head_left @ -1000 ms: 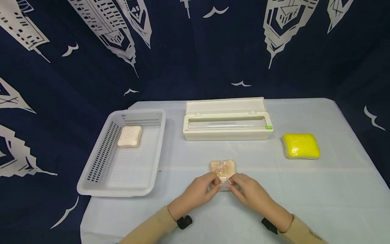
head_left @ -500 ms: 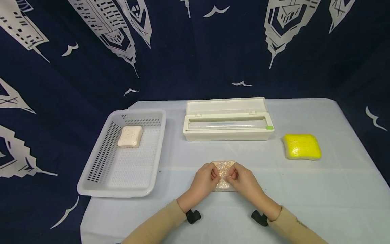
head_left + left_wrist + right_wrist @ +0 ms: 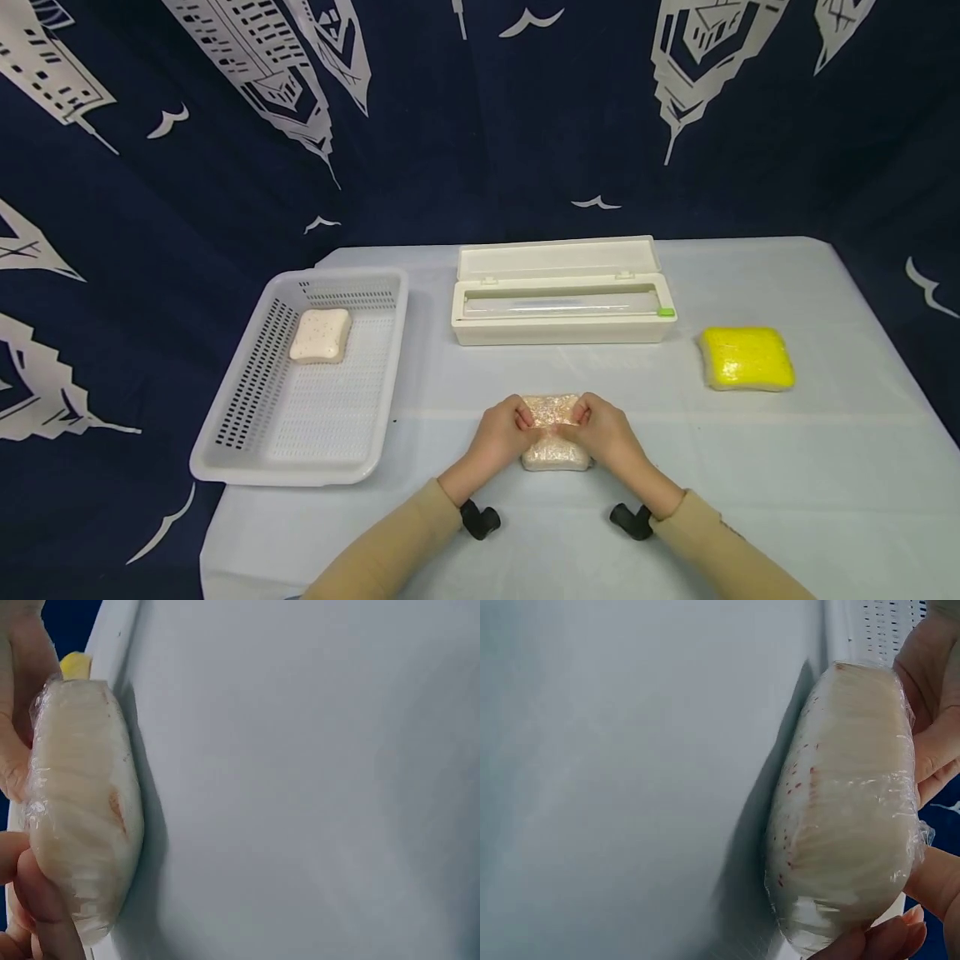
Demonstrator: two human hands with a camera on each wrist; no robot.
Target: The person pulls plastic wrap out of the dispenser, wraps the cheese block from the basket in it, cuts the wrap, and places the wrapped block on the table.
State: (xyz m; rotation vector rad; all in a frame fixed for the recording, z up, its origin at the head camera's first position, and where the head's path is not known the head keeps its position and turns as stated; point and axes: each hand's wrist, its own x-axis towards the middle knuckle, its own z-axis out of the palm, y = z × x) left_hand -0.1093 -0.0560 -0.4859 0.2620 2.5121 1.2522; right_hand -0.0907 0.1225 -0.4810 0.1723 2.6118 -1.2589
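On the table in the head view lies a pale tan, bread-like block (image 3: 557,456) wrapped in clear cling film. My left hand (image 3: 501,435) grips its left side, with the thumb reaching over the top. On the opposite side my right hand (image 3: 604,432) holds it the same way, and both thumbs meet near the middle of the film. The left wrist view shows the wrapped block (image 3: 86,810) from its near side, wrinkled film along the upper edge. Small red specks mark the block (image 3: 847,810) in the right wrist view, where curled fingertips (image 3: 881,941) touch one end.
Left of the hands stands a white perforated basket (image 3: 386,400) containing a speckled cream block (image 3: 320,336). Behind is a cream cling film dispenser (image 3: 562,332), lid raised, with a roll inside. A yellow film-wrapped block (image 3: 747,358) lies at the right.
The film's loose near part has been folded up over the block. Both hands have shifted slightly away from me, and the thumbs now stretch across its top.
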